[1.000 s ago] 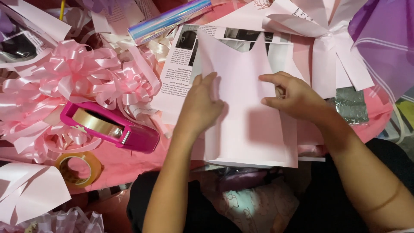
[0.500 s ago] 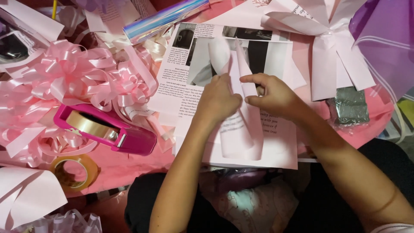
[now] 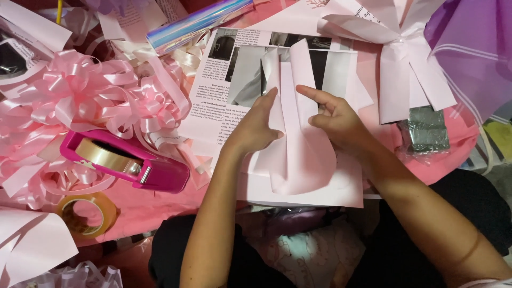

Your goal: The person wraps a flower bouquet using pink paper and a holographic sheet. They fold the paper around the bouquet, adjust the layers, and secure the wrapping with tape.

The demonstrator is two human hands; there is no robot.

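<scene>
Both hands, left (image 3: 255, 128) and right (image 3: 333, 120), pinch pink paper (image 3: 301, 154) mid-tabletop; it looks light, floppy, creasable, best gripped at folded edges.

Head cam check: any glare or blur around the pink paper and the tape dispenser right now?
Head view: evenly lit and sharp; the pink paper under both hands shows only soft fold shadows; small highlights on the tape dispenser and stronger sheen on the iridescent roll; no motion blur.

Bright, even overhead light; soft shadows beneath the hands; glare on the iridescent foil roll (image 3: 200, 21); sharp focus.
</scene>
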